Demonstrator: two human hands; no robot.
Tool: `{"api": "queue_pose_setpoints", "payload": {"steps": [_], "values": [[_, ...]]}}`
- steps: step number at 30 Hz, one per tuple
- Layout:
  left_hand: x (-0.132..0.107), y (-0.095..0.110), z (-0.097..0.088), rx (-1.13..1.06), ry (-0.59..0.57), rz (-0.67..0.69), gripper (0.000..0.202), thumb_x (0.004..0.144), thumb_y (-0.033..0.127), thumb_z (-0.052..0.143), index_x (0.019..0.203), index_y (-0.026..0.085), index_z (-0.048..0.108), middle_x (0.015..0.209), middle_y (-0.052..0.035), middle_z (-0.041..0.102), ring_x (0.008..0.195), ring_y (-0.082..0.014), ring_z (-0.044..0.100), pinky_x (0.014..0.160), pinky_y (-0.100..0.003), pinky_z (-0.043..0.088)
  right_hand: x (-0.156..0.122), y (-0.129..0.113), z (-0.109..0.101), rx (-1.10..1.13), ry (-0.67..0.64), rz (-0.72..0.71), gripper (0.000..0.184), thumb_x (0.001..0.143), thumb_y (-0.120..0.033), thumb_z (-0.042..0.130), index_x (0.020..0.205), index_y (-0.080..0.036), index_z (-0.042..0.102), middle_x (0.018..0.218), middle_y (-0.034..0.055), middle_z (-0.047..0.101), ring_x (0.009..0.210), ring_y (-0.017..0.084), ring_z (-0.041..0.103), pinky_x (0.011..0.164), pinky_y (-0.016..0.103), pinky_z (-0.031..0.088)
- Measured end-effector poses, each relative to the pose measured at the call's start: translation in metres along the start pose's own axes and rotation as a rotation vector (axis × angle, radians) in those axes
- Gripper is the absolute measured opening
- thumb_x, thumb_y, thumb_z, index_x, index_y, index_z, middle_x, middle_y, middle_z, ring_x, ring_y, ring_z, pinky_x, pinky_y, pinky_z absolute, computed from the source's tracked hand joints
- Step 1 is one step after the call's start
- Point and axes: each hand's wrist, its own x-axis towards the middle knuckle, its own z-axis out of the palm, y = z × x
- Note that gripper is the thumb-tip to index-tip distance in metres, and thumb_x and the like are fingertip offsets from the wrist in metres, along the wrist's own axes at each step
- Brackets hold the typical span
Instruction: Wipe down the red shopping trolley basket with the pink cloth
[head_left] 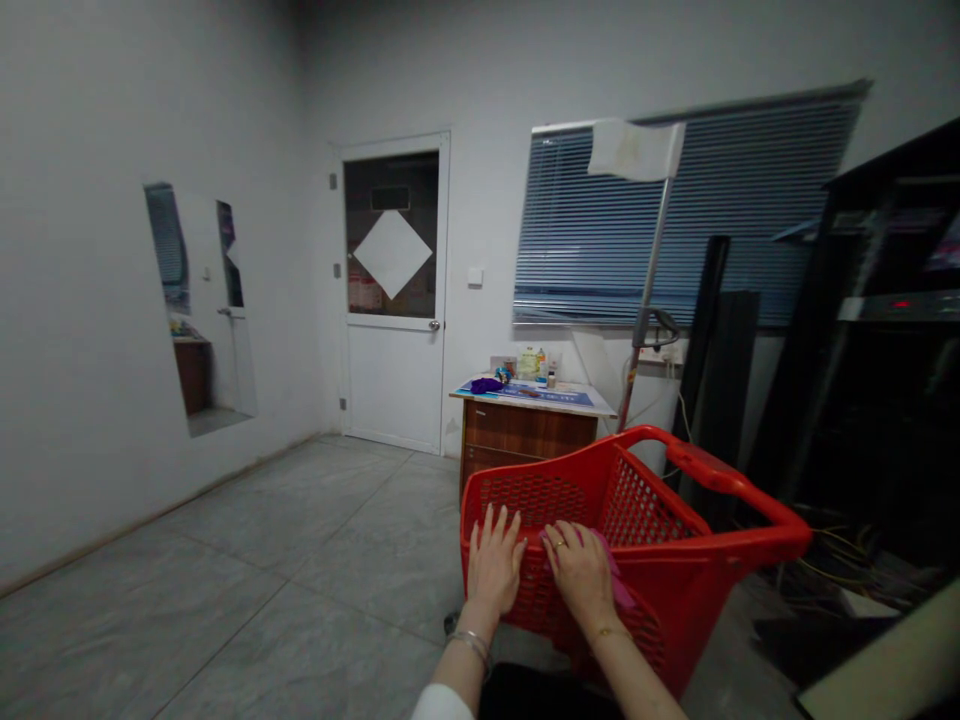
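Observation:
A red plastic shopping cart stands in front of me, its handle toward the right. My left hand rests against the near side of the basket with fingers stretched out and holding nothing. Beside it, my right hand is closed on a pink cloth, pressed to the basket's near rim. Much of the cloth is hidden behind the hand and wrist.
A wooden cabinet behind the cart bears a purple cloth and several bottles. A white door and a wall mirror lie left. Black racks and loose cables are on the right. Grey floor stretches leftward.

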Motion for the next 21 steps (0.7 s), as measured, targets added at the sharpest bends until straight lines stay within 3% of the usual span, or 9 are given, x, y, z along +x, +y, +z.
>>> {"api": "queue_pose_setpoints", "payload": {"steps": [3, 8, 11, 15, 21], "values": [[0.000, -0.002, -0.001, -0.019, -0.004, 0.004, 0.047, 0.101, 0.040, 0.035, 0.148, 0.035, 0.034, 0.155, 0.0034, 0.033, 0.146, -0.0226, 0.020, 0.117, -0.049, 0.026, 0.004, 0.034, -0.015, -0.050, -0.068, -0.031, 0.022, 0.093, -0.025, 0.047, 0.101, -0.025, 0.068, 0.102, 0.0026, 0.068, 0.095, 0.019, 0.054, 0.090, 0.034, 0.036], [0.001, 0.001, -0.003, -0.038, -0.020, 0.001, 0.046, 0.101, 0.040, 0.035, 0.147, 0.034, 0.036, 0.155, 0.0028, 0.034, 0.146, -0.0224, 0.020, 0.117, -0.049, 0.025, 0.008, 0.115, -0.046, -0.171, -0.092, -0.022, 0.024, 0.092, -0.028, 0.047, 0.097, -0.022, 0.070, 0.098, 0.0045, 0.068, 0.086, 0.018, 0.052, 0.085, 0.034, 0.035], [0.001, 0.003, -0.003, -0.044, -0.015, -0.010, 0.046, 0.101, 0.039, 0.037, 0.147, 0.035, 0.037, 0.155, 0.0021, 0.035, 0.146, -0.0229, 0.021, 0.117, -0.049, 0.024, 0.007, 0.139, -0.049, -0.179, -0.063, -0.018, 0.024, 0.092, -0.030, 0.047, 0.096, -0.021, 0.070, 0.096, 0.0050, 0.068, 0.087, 0.019, 0.051, 0.090, 0.034, 0.034], [0.001, 0.007, -0.002, -0.038, -0.009, -0.024, 0.046, 0.100, 0.039, 0.037, 0.146, 0.035, 0.038, 0.154, 0.0020, 0.036, 0.146, -0.0239, 0.020, 0.116, -0.050, 0.026, 0.001, 0.124, -0.037, -0.154, -0.020, 0.048, 0.024, 0.092, -0.027, 0.047, 0.095, -0.019, 0.069, 0.095, 0.0064, 0.067, 0.091, 0.020, 0.052, 0.091, 0.034, 0.035], [0.000, 0.007, -0.004, -0.018, -0.007, -0.021, 0.046, 0.101, 0.038, 0.035, 0.147, 0.035, 0.036, 0.154, 0.0024, 0.036, 0.146, -0.0235, 0.019, 0.116, -0.049, 0.026, 0.000, 0.037, -0.012, 0.009, -0.016, 0.052, 0.020, 0.090, -0.019, 0.049, 0.101, -0.024, 0.065, 0.099, 0.0039, 0.066, 0.094, 0.022, 0.055, 0.090, 0.036, 0.039]]}}
